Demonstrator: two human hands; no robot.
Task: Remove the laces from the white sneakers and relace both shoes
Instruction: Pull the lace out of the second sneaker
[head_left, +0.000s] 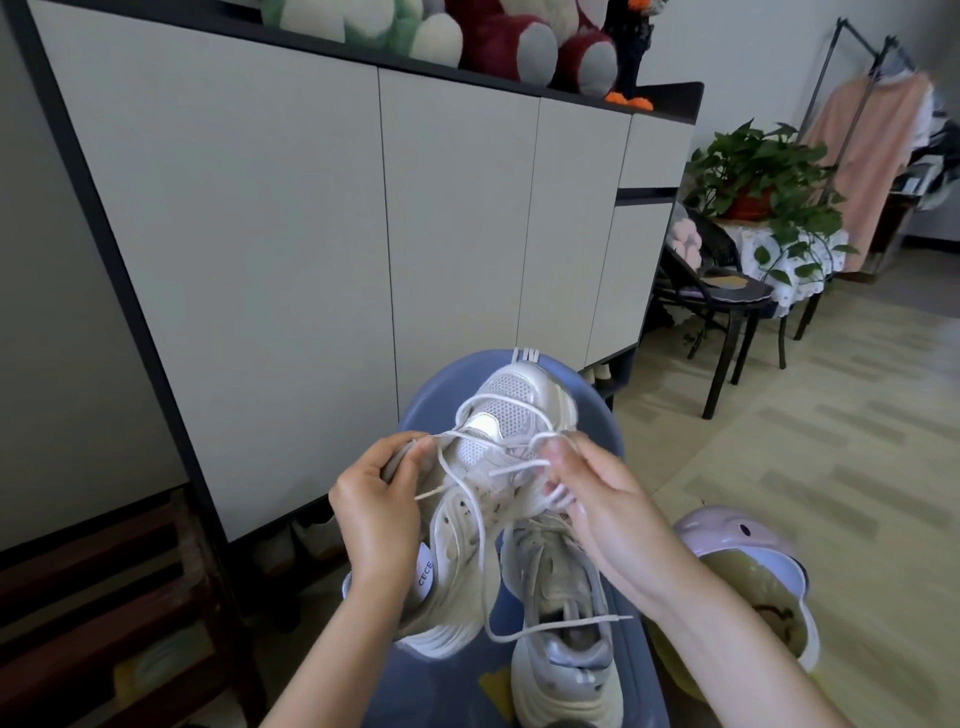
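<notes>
Sneaker: white mesh, toe pointing away, raised over my blue stool.
Lace: white, loose, half threaded.
Left hand: pinching lace.
Right hand: pinching lace.
Second sneaker: lying on the stool.

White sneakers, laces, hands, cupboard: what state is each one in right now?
Held white mesh sneaker: lifted, partly laced.
Second white sneaker: lying on blue seat.
White lace: loose, dangling.
Left hand: pinching lace.
Right hand: pinching lace.
Grey cupboard doors: closed.
</notes>
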